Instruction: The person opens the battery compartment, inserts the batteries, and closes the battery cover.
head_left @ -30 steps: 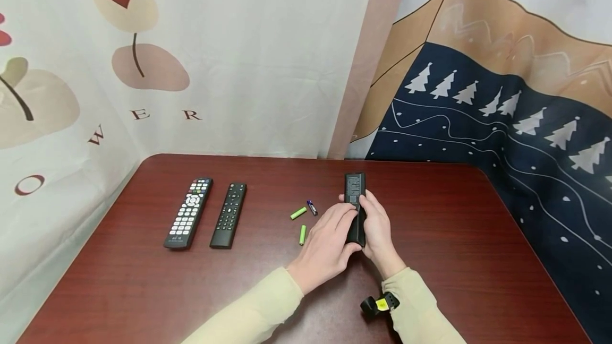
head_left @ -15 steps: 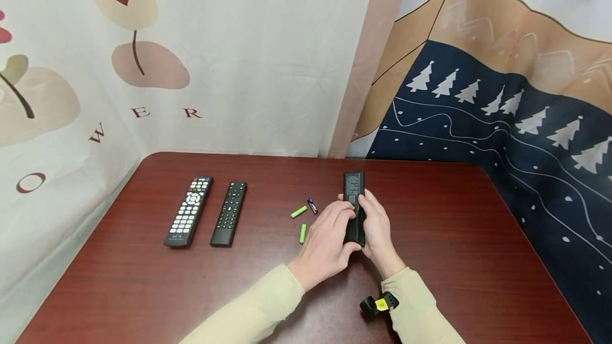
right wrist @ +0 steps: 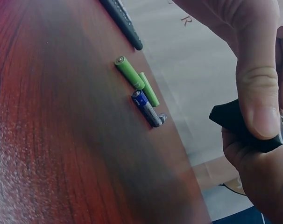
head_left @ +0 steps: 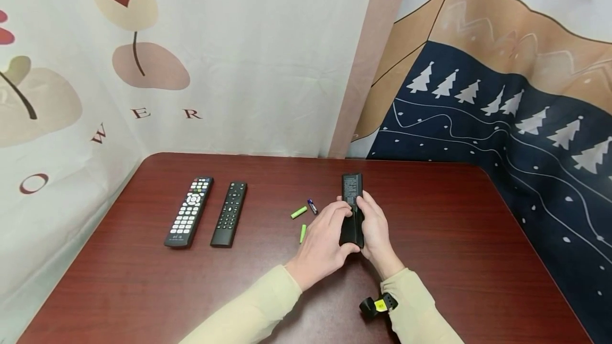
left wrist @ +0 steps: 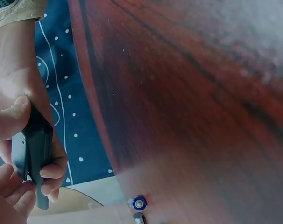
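Note:
A black remote control [head_left: 352, 190] is held back side up, its printed label at the far end. My right hand [head_left: 376, 230] grips it from the right, thumb along its edge. From the left, my left hand [head_left: 322, 243] holds its near half, thumb at the near end and fingertips around the middle of the back. The left wrist view shows a dark battery cover [left wrist: 20, 154] whose edge stands slightly off the body near the left fingertips. Left of the hands lie two green batteries [head_left: 298, 213] and a blue-and-silver battery [head_left: 312, 206].
Two more remote controls lie button side up on the left: a larger one with white buttons [head_left: 188, 213] and a slimmer black one [head_left: 229, 215]. All rest on a reddish-brown table [head_left: 430, 216] with printed curtains behind. A black wrist camera [head_left: 377, 306] sits at the right sleeve.
The held remote control and both hands have shifted slightly left and nearer. Both hands keep their hold; the loose batteries and other remote controls stay put.

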`<state>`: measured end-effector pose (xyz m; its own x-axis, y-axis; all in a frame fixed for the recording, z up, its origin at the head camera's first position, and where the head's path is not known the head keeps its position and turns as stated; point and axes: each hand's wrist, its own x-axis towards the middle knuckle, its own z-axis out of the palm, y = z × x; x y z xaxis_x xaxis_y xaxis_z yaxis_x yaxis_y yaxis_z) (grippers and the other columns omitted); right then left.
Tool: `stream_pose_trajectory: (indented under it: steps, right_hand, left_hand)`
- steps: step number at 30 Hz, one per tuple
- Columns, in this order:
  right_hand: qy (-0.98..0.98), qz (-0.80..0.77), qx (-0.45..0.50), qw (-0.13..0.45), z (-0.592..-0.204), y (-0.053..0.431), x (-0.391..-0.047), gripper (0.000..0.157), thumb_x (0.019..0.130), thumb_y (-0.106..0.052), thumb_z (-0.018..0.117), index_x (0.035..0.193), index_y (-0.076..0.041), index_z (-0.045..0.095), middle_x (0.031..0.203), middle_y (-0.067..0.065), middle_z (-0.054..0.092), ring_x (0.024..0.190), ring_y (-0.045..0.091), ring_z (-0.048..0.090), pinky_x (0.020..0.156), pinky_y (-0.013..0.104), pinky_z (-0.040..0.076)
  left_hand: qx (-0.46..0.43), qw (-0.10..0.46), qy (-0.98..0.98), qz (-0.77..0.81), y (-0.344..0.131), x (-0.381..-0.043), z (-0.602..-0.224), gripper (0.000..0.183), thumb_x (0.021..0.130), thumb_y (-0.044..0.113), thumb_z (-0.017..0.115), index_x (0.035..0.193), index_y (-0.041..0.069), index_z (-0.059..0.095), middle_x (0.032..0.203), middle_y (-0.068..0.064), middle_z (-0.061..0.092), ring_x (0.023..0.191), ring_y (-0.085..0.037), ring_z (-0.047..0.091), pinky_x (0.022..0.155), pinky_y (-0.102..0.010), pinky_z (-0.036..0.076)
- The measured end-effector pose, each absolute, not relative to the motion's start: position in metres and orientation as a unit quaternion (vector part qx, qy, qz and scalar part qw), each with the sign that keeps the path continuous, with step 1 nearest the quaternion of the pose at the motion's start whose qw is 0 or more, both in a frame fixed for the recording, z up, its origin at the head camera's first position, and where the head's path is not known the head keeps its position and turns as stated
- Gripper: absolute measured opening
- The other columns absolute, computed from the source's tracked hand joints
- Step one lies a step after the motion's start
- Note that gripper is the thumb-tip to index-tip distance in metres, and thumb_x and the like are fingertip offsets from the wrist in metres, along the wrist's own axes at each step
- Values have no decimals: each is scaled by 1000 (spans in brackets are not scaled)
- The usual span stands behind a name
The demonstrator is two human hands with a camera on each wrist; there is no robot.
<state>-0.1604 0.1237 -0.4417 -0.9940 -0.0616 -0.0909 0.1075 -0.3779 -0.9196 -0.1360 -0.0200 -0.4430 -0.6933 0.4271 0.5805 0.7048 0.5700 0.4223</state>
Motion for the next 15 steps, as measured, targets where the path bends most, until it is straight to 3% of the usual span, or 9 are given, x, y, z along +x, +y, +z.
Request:
stream_pose_trajectory:
  steps: [7, 15]
  right_hand:
    - [562, -825, 14, 54, -442, 123, -160, 46, 112, -20, 29, 154, -4, 39, 130, 19, 63, 100, 13, 68, 86, 28, 57]
    - [582, -812, 16, 43, -445, 125, -163, 46, 112, -20, 30, 152, 0, 40, 127, 16, 64, 92, 10, 67, 79, 25, 57]
  left_hand:
    - [-339, 228, -858, -312, -24, -136, -443, 72, 72, 17, 95, 133, 2, 60, 133, -11, 58, 125, -24, 59, 103, -35, 51]
    - [-343, 230, -854, -315, -28, -135, -442, 62, 81, 23, 90, 135, 5, 64, 132, -9, 58, 120, -22, 60, 96, -35, 54]
